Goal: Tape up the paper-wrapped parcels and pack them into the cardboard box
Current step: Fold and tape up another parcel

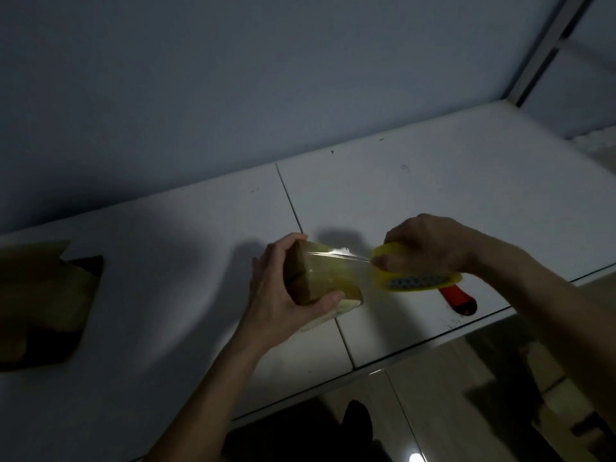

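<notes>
left hand point(278, 288) gripping the paper parcel point(320, 276) just above the white surface point(433, 181), right hand point(430, 243) clutching the yellow tape roll point(416, 276), clear strip stretched onto it; brown paper point(43, 295) far left

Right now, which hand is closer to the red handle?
Right. The right hand, gripping the tape roll, is just above the red handle; the left hand holds the parcel farther left.

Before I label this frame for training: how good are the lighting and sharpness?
Head view: dim overall, with the hands casting soft shadows on the white table; the stretched tape catches a small glare; the left hand and parcel look slightly soft; wide-angle tilt slants the table's edges.
</notes>
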